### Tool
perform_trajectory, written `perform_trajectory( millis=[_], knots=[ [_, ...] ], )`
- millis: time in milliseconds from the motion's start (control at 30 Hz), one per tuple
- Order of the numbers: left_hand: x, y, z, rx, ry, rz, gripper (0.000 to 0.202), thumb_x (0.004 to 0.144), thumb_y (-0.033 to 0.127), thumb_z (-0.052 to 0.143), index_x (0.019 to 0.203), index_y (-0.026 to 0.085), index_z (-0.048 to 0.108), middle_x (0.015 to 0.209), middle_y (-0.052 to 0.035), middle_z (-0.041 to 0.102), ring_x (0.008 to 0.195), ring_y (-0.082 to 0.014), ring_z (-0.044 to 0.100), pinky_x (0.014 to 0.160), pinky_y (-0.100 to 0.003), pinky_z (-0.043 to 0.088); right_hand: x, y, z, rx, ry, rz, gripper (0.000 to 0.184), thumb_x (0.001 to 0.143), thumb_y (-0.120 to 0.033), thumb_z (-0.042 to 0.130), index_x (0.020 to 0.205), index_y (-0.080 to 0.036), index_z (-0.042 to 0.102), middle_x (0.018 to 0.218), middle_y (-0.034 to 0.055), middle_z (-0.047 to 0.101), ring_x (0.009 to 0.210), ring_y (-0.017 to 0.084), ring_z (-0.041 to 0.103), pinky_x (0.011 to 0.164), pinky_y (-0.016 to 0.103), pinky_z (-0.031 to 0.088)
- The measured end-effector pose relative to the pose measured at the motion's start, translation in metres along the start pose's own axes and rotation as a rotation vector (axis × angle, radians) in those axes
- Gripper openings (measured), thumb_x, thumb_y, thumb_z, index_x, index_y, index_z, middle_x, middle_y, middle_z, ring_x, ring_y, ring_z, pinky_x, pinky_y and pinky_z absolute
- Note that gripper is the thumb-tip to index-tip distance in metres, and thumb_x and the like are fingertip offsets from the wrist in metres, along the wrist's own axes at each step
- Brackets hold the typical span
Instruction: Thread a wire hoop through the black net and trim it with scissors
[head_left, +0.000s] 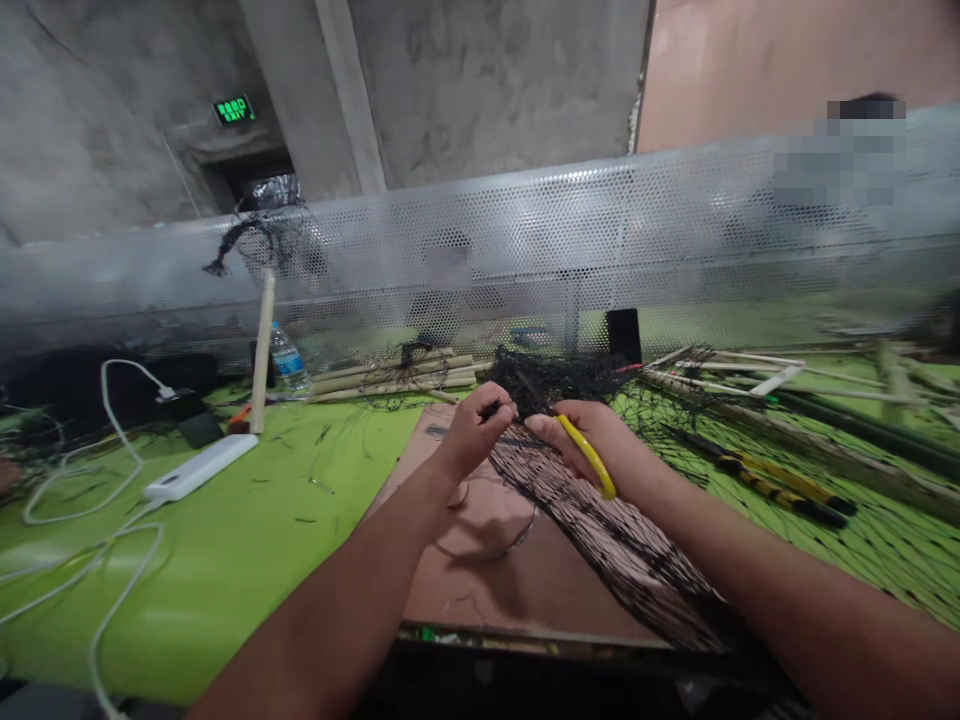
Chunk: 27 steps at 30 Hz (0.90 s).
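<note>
My left hand [474,432] is closed in a pinch on a strand of black netting [600,520] at the middle of the bench. My right hand [592,448] is wrapped round a yellow-handled tool [589,456], probably cutters, whose tip meets the same bunch of net just right of the left fingers. The gathered net runs from the hands down towards me over a brown board [495,570]. A thin wire loop [491,545] lies on the board under my left wrist.
A white power bank [201,466] with white cables lies at the left on the green table [225,560]. A water bottle [287,360], an upright stick [262,350], bamboo sticks [390,378] and a yellow-black tool [772,488] lie around. A perforated metal screen [600,240] closes the back.
</note>
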<state>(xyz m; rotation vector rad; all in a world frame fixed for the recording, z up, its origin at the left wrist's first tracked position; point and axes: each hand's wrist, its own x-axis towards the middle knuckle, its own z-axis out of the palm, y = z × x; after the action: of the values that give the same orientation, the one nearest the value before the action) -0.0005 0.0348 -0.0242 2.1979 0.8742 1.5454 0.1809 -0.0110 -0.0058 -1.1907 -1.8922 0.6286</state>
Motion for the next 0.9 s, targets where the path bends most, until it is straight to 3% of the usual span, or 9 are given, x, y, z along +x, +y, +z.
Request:
perform_trajectory(
  millis=[133, 267, 400, 667, 900],
  knots=[
    [0.000, -0.002, 0.005, -0.169, 0.008, -0.159, 0.021, 0.088, 0.033, 0.046, 0.082, 0.016, 0.057, 0.084, -0.0036, 0.060, 0.079, -0.0138, 0.055, 0.075, -0.026, 0.043, 0.000, -0.008, -0.009, 0.146, 0.215, -0.008, 0.046, 0.080, -0.061, 0.050, 0.060, -0.020, 0.040, 0.040, -0.0059, 0.039, 0.033, 0.008, 0.038, 0.034, 0.019, 0.028],
    [0.002, -0.008, 0.007, -0.205, 0.060, -0.190, 0.024, 0.088, 0.038, 0.048, 0.077, 0.017, 0.051, 0.076, -0.0019, 0.057, 0.074, -0.0125, 0.052, 0.075, -0.025, 0.041, -0.001, -0.012, -0.016, 0.263, 0.314, -0.060, 0.044, 0.083, -0.060, 0.047, 0.065, -0.020, 0.043, 0.040, -0.0063, 0.039, 0.031, 0.008, 0.038, 0.031, 0.020, 0.029],
    [0.003, -0.013, 0.006, -0.243, 0.083, -0.198, 0.021, 0.086, 0.038, 0.052, 0.083, 0.018, 0.052, 0.073, 0.0007, 0.050, 0.072, -0.0112, 0.047, 0.072, -0.024, 0.039, -0.002, -0.012, -0.016, 0.274, 0.291, -0.061, 0.045, 0.082, -0.061, 0.048, 0.064, -0.020, 0.043, 0.042, -0.0060, 0.040, 0.031, 0.008, 0.038, 0.031, 0.020, 0.028],
    [0.001, -0.022, 0.006, -0.463, 0.093, -0.340, 0.038, 0.080, 0.042, 0.060, 0.110, 0.018, 0.059, 0.078, -0.0009, 0.058, 0.075, -0.0120, 0.053, 0.073, -0.026, 0.042, 0.004, 0.002, -0.010, 0.038, 0.158, -0.038, 0.048, 0.077, -0.064, 0.052, 0.061, -0.020, 0.042, 0.045, -0.0019, 0.046, 0.041, 0.010, 0.040, 0.039, 0.023, 0.028],
    [0.000, -0.022, 0.007, -0.423, 0.109, -0.290, 0.032, 0.074, 0.036, 0.068, 0.099, 0.017, 0.068, 0.092, -0.0046, 0.066, 0.084, -0.0144, 0.057, 0.080, -0.029, 0.044, 0.004, 0.005, -0.007, -0.038, 0.113, -0.039, 0.044, 0.077, -0.061, 0.052, 0.070, -0.018, 0.053, 0.052, 0.0005, 0.052, 0.046, 0.012, 0.044, 0.043, 0.024, 0.031]
  ],
)
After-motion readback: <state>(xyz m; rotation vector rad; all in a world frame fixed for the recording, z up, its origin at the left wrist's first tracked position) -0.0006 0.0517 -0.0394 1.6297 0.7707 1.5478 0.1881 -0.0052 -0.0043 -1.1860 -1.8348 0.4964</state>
